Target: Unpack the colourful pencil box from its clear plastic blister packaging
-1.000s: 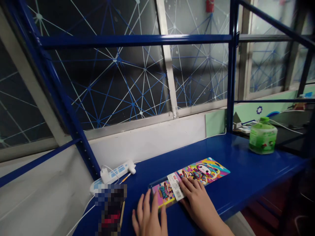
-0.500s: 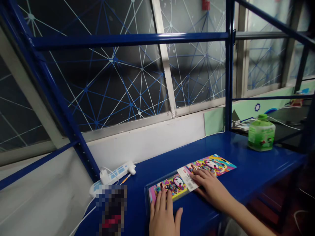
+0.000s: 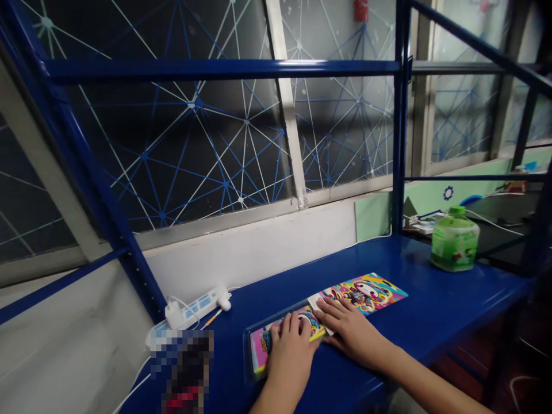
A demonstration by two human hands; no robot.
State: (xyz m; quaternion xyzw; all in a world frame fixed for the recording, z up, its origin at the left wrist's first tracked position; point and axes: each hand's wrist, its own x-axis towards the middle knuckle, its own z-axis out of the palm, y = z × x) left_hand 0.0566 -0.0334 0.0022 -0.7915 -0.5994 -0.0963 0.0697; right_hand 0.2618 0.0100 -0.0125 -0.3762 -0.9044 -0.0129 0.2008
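Observation:
A colourful cartoon-printed pack lies on the blue desk, with a box (image 3: pixel 259 347) in a clear plastic tray (image 3: pixel 247 359) at its left end. To the right extends a printed card (image 3: pixel 379 292) with a hang hole. My left hand (image 3: pixel 291 351) rests on the box, fingers apart and slightly bent, thumb by the near edge. Flat across the join between box and card lies my right hand (image 3: pixel 351 333), fingers spread. It covers most of a white label strip (image 3: pixel 314 299). Both hands nearly touch at the thumbs.
On the blue desk (image 3: pixel 414 322), a green bottle (image 3: pixel 455 241) stands at the right. A white power strip (image 3: pixel 200 307) with plugs and cables lies at the left, near a pixelated dark object (image 3: pixel 187 368). Blue metal posts (image 3: pixel 399 144) and a crossbar frame the desk before windows.
My left hand has moved up and right over the box, its fingers more bent. My right hand has slid left over the label strip, closer to my left. The view has shifted slightly.

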